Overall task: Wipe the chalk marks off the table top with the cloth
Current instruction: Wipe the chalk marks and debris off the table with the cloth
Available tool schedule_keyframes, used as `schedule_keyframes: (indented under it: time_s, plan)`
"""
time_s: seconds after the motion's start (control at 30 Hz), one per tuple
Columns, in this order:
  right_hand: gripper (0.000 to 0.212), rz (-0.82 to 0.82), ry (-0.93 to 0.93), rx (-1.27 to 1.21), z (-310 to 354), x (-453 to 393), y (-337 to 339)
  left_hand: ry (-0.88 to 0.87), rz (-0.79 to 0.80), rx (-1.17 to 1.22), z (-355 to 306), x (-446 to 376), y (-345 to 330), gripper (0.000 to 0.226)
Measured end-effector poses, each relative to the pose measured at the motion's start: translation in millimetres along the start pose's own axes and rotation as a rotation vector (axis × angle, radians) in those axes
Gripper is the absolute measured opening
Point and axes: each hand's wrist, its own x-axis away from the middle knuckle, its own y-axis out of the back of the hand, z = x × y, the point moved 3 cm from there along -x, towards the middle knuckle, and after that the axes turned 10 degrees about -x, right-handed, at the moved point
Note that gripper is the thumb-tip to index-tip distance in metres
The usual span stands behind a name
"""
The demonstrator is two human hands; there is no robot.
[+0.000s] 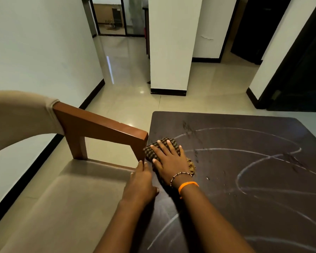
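Observation:
A dark brown table top point(244, 201) fills the lower right and carries long curved white chalk marks point(248, 167). A brown checked cloth point(153, 148) lies folded near the table's left edge. My right hand point(170, 161) presses flat on the cloth with its fingers spread and straight. The strip of table around the cloth shows no chalk. My left hand point(140, 183) rests on the table's left edge, fingers stretched forward, thumb on the top.
A wooden chair with a brown armrest point(102, 125) and a beige seat point(66, 201) stands tight against the table's left side. Beyond the table lie a glossy tiled floor point(128, 73), a white pillar point(171, 52) and a dark doorway at right.

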Motion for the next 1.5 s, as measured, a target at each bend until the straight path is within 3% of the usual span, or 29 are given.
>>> schedule_keyframes:
  time_s: [0.13,0.3,0.43,0.7,0.8,0.9,1.1,1.23,1.5]
  plan:
    - [0.049,-0.084,-0.023,-0.001,-38,-6,18,0.026,0.030,0.051,-5,-13,8,0.087]
    - [0.048,-0.235,-0.367,0.051,-130,0,56,0.056,-0.001,0.037,-4,-21,8,0.065]
    - [0.050,-0.273,-0.517,0.022,-124,-14,50,0.045,-0.027,-0.050,-3,-24,8,0.063]
    - [0.052,-0.137,-0.063,-0.008,2,-70,-1,0.040,-0.025,-0.171,-10,-23,9,0.065]
    - [0.051,-0.116,-0.009,-0.023,-11,-73,6,0.052,-0.021,-0.249,-12,-22,14,0.083]
    - [0.050,-0.162,-0.093,-0.010,-61,-70,28,0.088,-0.020,-0.246,-16,-27,18,0.108]
    - [0.050,-0.242,-0.383,0.069,-168,-43,71,0.073,-0.053,-0.283,-23,-35,14,0.092]
    - [0.050,-0.229,-0.491,0.035,-163,-52,67,0.039,-0.039,-0.488,-28,-39,16,0.104]
    - [0.049,-0.081,0.010,0.040,-20,-125,6,0.020,-0.009,-0.591,-40,-45,20,0.095]
